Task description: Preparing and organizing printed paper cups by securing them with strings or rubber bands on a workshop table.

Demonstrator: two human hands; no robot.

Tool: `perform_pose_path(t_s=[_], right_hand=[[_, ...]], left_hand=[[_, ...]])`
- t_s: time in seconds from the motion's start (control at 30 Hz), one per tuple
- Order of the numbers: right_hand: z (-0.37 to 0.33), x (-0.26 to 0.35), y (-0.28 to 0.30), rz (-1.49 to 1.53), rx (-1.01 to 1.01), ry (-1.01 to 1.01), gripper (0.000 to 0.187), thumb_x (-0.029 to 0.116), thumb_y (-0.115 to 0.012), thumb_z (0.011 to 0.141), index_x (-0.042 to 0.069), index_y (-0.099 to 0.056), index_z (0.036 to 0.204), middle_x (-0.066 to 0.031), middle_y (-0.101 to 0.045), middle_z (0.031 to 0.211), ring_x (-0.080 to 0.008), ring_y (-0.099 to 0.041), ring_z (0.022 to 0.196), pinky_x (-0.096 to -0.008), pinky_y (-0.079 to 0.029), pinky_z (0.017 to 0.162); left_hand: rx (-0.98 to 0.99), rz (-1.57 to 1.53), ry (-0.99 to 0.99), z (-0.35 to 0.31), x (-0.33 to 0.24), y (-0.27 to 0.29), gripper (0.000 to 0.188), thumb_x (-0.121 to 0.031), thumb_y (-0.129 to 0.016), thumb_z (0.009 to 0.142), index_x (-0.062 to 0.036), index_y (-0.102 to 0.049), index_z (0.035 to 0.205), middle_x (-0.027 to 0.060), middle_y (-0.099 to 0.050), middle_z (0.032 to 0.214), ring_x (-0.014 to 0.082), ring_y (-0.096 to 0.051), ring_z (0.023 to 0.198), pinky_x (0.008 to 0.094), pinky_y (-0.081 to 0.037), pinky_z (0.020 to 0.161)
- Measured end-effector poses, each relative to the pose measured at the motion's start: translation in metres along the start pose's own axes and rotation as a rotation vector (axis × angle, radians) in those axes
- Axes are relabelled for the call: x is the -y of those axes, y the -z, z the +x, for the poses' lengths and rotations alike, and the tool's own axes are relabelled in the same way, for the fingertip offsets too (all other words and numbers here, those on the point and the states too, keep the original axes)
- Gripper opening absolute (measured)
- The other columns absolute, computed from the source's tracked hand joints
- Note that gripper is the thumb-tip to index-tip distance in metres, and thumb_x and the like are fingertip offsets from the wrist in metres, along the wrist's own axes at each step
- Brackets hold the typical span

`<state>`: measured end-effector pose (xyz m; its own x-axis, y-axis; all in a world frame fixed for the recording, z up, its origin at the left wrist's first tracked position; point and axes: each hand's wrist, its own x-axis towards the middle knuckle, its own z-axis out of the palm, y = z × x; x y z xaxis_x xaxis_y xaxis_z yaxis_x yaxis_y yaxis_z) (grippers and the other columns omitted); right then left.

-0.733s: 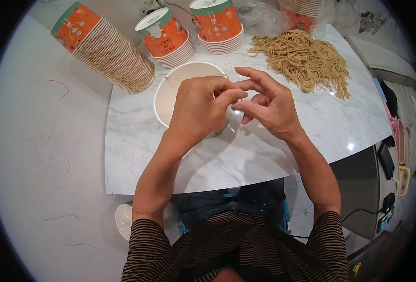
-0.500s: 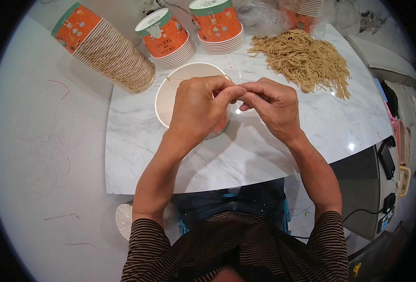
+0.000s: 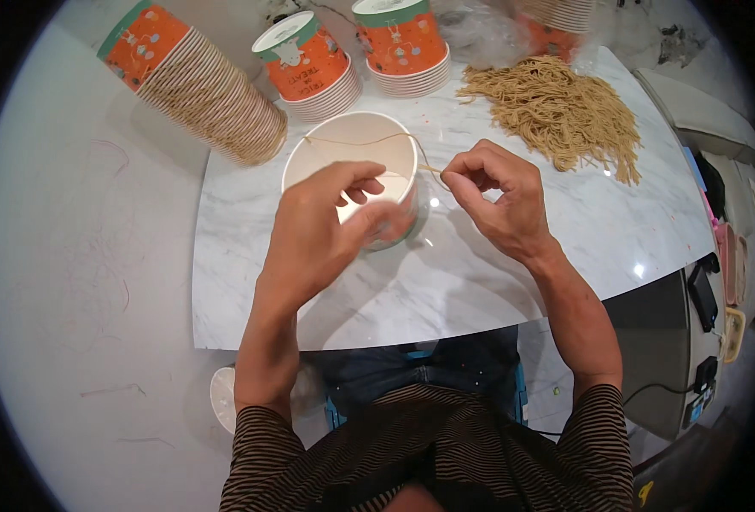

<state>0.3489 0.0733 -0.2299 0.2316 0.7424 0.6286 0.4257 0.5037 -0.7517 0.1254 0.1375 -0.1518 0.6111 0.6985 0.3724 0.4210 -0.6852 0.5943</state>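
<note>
Right hand: pinching tan cord between closed fingers, just outside white-lined bucket;
Left hand: spread wide over bucket, without evident grip;
Cord: looped across bucket mouth, above tabletop;
Handling: probably best drawn gently, without tipping bucket

A marbled white table carries stacked orange tubs, an open tub and heaped tan cords

In front of you, three short lines of dark lettering stand on the orange paper cup topping the second upturned stack from your left.
</note>
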Motion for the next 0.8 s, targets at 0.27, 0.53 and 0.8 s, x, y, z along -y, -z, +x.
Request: perform_pose_path(t_s=[0.27, 0.53, 0.8], right_hand=[[-0.005, 0.007, -0.006, 0.054, 0.078, 0.046, 0.003, -0.003, -0.073, 0.087, -0.002, -0.071, 0.089, -0.0065, -0.067, 0.080, -0.0117, -0.066, 0.068, -0.0265, -0.053, 0.060], [-0.008, 0.006, -0.013, 0.024, 0.143, 0.065, 0.006, -0.003, -0.073, 0.084, -0.001, -0.070, 0.088, -0.0063, -0.066, 0.078, -0.0136, -0.066, 0.064, -0.0275, -0.053, 0.058], [-0.009, 0.002, -0.018, -0.033, 0.129, 0.030, 0.005, -0.001, -0.073, 0.084, 0.000, -0.069, 0.086, -0.0063, -0.066, 0.075, -0.0144, -0.065, 0.062, -0.0289, -0.051, 0.057]], left_hand=[[0.071, 0.096, 0.015, -0.007, 0.013, -0.003, 0.037, -0.002, -0.081, 0.087, 0.0005, -0.072, 0.123, 0.0145, -0.079, 0.098, 0.0220, -0.075, 0.087, 0.0324, -0.059, 0.083], [0.064, -0.008, 0.091, -0.004, 0.010, -0.012, 0.037, 0.002, -0.077, 0.089, 0.0008, -0.072, 0.125, 0.0130, -0.079, 0.102, 0.0194, -0.074, 0.091, 0.0321, -0.059, 0.085], [0.069, 0.034, 0.009, -0.002, 0.011, -0.012, 0.042, 0.004, -0.078, 0.087, -0.0011, -0.068, 0.127, 0.0110, -0.074, 0.114, 0.0168, -0.070, 0.086, 0.0303, -0.058, 0.082]])
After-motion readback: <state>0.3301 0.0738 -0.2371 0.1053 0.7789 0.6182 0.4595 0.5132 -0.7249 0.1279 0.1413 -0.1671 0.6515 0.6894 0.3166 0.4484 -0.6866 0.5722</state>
